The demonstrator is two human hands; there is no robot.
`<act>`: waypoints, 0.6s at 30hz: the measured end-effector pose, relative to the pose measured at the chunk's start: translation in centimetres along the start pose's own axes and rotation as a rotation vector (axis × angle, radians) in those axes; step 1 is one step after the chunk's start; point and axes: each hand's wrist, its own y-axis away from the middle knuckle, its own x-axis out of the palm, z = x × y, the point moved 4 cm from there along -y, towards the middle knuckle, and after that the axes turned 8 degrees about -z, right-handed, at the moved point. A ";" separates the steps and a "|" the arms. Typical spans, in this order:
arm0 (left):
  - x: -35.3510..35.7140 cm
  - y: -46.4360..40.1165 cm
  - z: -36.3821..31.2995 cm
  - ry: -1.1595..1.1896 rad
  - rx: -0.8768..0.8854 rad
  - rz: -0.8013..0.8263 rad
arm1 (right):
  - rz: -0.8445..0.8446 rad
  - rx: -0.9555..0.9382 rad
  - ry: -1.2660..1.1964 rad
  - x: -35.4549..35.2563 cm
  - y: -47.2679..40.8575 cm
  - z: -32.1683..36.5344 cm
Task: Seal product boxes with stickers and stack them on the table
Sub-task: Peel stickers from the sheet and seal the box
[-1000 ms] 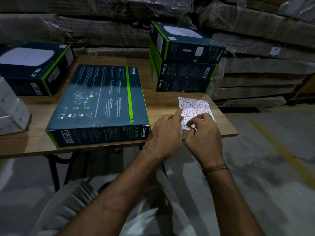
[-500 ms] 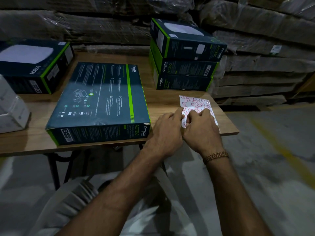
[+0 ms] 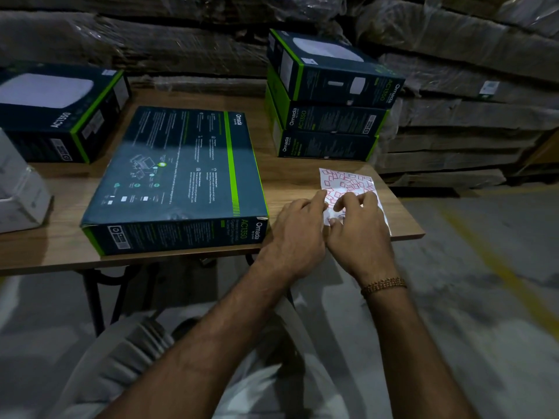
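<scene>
**Two hands worked the sticker sheet**

Both hands met on the sticker sheet (image 3: 348,184) at the table's (image 3: 45,240) 4 o'clock corner. Left hand (image 3: 298,234) pressed its edge flat; right hand (image 3: 357,228) curled its fingers, pinching at a sticker. Thin, floppy paper, best lifted by a corner. At 9 o'clock of them lay the flat box (image 3: 178,170), unsealed, I judged.

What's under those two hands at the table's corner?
A sticker sheet with small red-outlined stickers lies on the table. The left hand and right hand cover its near half, so whether a sticker is already peeled can't be seen.
</scene>
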 end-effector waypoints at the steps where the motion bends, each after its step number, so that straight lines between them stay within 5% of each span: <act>1: 0.0 0.0 0.0 0.003 -0.003 0.005 | -0.054 -0.005 -0.027 -0.1 0.3 0.0; 8: 0.7 0.0 0.6 -0.010 -0.028 0.025 | -0.187 0.002 -0.032 -0.3 1.4 0.1; 18: 0.4 0.1 0.4 -0.024 -0.026 0.053 | 0.055 -0.016 0.163 -0.7 -1.2 0.6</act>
